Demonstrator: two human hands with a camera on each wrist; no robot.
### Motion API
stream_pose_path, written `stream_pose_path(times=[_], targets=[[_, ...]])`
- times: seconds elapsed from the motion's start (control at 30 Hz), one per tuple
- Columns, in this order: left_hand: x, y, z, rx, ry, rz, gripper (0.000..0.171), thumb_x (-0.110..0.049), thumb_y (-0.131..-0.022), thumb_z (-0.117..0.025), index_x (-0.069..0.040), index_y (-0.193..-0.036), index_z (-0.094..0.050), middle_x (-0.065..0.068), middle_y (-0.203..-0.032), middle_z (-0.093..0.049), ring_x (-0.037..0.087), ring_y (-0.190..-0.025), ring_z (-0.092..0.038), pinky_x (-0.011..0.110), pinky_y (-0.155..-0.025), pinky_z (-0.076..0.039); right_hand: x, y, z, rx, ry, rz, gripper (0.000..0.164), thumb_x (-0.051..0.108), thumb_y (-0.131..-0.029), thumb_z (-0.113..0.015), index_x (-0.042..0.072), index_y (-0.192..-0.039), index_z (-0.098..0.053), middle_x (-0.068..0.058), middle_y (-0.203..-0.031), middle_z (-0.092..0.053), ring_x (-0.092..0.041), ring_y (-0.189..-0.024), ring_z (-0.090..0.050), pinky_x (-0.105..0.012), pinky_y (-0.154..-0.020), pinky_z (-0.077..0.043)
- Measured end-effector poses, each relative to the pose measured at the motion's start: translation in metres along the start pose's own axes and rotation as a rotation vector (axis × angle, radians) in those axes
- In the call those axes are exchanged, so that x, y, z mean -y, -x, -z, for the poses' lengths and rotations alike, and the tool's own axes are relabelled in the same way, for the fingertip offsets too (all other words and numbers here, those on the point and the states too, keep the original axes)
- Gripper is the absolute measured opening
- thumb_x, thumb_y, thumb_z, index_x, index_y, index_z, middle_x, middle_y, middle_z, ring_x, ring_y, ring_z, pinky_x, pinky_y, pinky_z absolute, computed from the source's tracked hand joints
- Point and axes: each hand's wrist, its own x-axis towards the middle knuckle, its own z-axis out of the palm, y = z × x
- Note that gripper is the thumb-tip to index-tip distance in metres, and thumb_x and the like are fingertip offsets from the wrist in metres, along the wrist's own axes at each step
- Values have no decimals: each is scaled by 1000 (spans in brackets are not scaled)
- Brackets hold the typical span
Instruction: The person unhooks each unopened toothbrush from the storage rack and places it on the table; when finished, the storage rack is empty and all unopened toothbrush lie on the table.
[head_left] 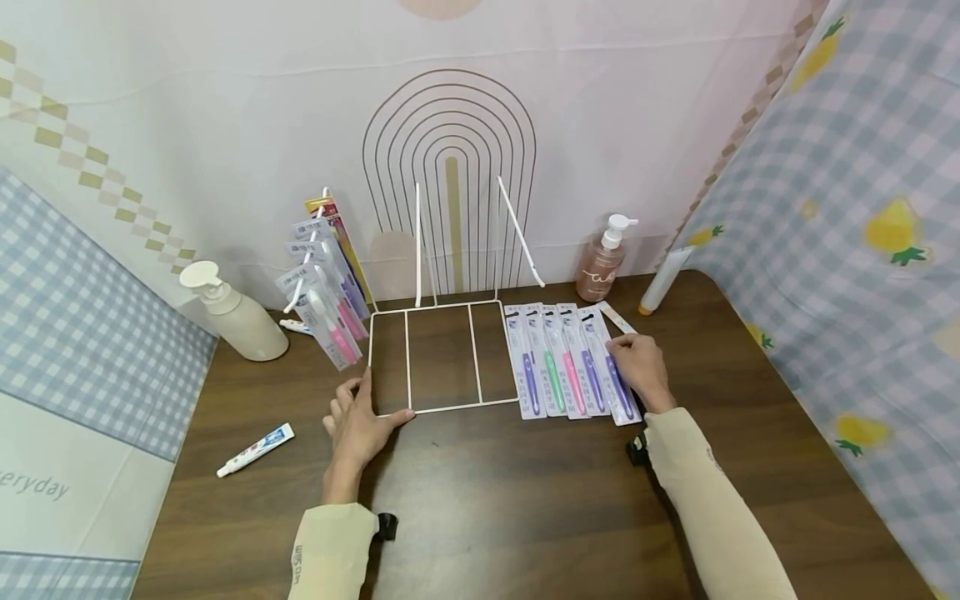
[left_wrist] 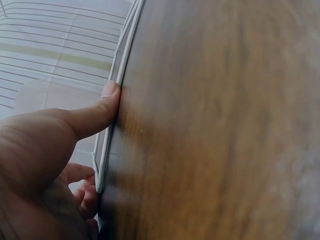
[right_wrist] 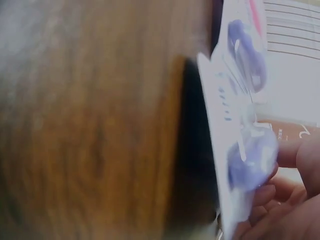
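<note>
On the brown table (head_left: 510, 500), bracing the rack (head_left: 476, 354) with the left hand (head_left: 363, 425), its thumb and forefinger spread at the near-left corner, and pinching the rightmost toothbrush (head_left: 624, 402), right of the rack, with the right hand (head_left: 641, 367). Best gripped lightly, without nudging the next toothbrush (head_left: 592, 379).

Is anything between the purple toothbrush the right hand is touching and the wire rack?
Yes: other packaged toothbrushes lie in a row between the purple toothbrush at the right hand and the white wire rack.
</note>
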Motion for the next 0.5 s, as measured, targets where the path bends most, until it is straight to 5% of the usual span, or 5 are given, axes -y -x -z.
stream_pose_path(times=[0.33,0.5], targets=[[2,0,-2,-34,12,-22,119,-43,-91,-92,-7,-182,-25,26,-175,-31,51,-142,-35,64,-106,-24,0,-4,-7,-55,65,-43,34,30,-113,-64,1,-123,-79,-22,-118,-79,-35,-98,-71,-42,-76,-49],[4,-1,-3,-30,11,-23,119,-42,-91,-93,-10,-183,-24,27,-174,-31,51,-139,-35,63,-105,-24,15,11,-11,-121,151,31,36,29,-114,-60,0,-128,-76,-29,-126,-75,-49,-109,-74,-63,-86,-56]])
